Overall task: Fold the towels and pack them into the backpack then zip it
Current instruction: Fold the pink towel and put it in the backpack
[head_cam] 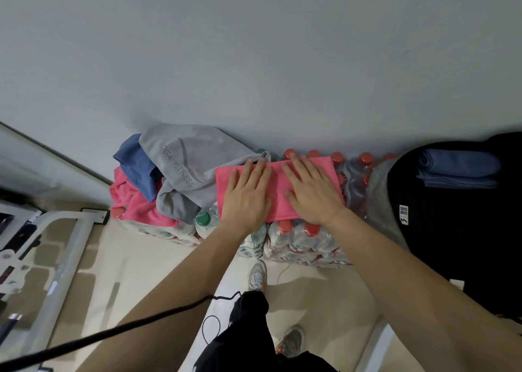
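Water-bottle packs [305, 239], folded pink towel [277, 205] atop, towel heap [180, 174] left, possibly backpack [452, 230]

Both bare arms reach forward. The left hand [248, 199] and right hand [309, 193] lie flat, palms down, fingers straight, side by side, nearly touching.

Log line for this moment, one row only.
step: fold | left hand: flat on folded pink towel | right hand: flat on same | blue towel: folded, at backpack | pile: unfolded
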Available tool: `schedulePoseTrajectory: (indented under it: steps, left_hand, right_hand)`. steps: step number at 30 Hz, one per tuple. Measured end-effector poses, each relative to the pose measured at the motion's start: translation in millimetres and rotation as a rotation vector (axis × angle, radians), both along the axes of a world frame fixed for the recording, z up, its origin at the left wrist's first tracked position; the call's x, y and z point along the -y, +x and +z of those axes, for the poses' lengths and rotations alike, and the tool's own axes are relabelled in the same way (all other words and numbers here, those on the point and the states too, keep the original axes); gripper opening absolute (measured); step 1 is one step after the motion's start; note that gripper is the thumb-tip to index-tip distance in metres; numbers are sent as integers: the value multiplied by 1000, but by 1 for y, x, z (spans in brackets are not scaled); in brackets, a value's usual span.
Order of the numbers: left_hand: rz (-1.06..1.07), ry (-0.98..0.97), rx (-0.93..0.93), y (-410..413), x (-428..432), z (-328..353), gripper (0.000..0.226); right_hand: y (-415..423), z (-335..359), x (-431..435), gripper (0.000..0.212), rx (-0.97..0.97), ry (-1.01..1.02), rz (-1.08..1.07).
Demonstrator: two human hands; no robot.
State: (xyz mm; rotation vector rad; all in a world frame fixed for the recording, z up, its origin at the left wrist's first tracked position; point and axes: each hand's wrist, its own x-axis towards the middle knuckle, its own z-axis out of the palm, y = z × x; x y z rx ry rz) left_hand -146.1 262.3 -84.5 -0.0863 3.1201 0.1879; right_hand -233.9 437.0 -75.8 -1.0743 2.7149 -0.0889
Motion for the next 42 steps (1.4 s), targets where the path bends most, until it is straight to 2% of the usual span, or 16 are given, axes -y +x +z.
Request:
schedulePoseTrajectory:
  steps: [3,10,12,14,17,21,23,25,29,32,37,42]
  left_hand:
    - [54,-9,56,5,9,-25,68]
    - [67,41,79,-3,13,-34,71]
    - [79,89,43,-2,15,-27,64]
    - [97,112,-61,-7,24,-15,48]
    - [175,-21,-154,-15,48,2,26]
    - [280,-103,75,-15,74,16,36]
    - [301,-107,130,-12,81,23,42]
    - [307,-14,131,-9,85,30,40]
    - [376,464,96,-5,81,45,20]
    - [511,633,-7,-6,70,49,26]
    - [603,700,-94,-14,60,51,31]
    - [597,707,-148,-30,61,75,21]
  right_hand:
    - [-11,-24,-7,73,50,62,0]
    - [-15,-38,-9,75,-7,31,-22]
    - [-15,-35,-10,75,24,56,-6]
    - [-17,-29,-10,75,71,73,9]
    - [-19,-14,-8,76,29,54,78]
    - [-17,-9,-2,79,36,59,179]
    - [-15,-12,-1,84,67,105,215]
    - [-15,-14,-2,87,59,121,227]
    - [-19,-14,-5,92,82,108,224]
    - [-22,-14,-5,94,78,110,217]
    - [-17,-20,-3,94,54,123,161]
    - [-9,-22,6,95,66,120,90]
